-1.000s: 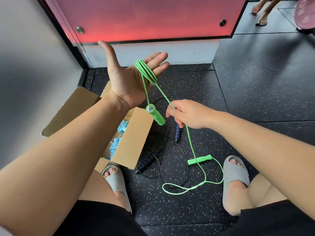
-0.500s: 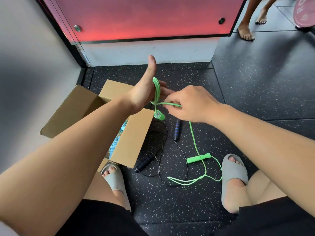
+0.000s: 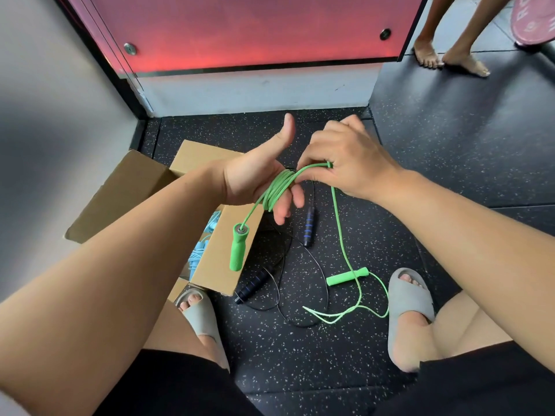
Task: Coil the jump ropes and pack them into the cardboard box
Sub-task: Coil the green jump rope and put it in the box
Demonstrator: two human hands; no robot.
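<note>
Cardboard box (image 3: 216,259) open on the speckled floor, flaps spread. Blue jump rope (image 3: 198,259) bundled inside it, only partly visible past the forearm. Above the box's right wall: left hand (image 3: 255,175), thumb up, fingers held out nearly straight, not gripping. Green jump rope (image 3: 279,190) wound round those fingers in several turns. One green handle (image 3: 238,247) hangs from the coil on a short length of cord, dangling in front of the box's right wall. Just right of the box, on the floor: black jump rope (image 3: 308,225), uncoiled, its two blue-banded handles apart. Further right of the box, level with the coil: right hand (image 3: 345,163) pinching the green cord close by the left fingertips; from the pinch the cord drops to the floor. Second green handle (image 3: 347,276) lies well right of the box, slack cord looped near it. Far right of the box and beyond it: another person's bare feet (image 3: 450,58).
</note>
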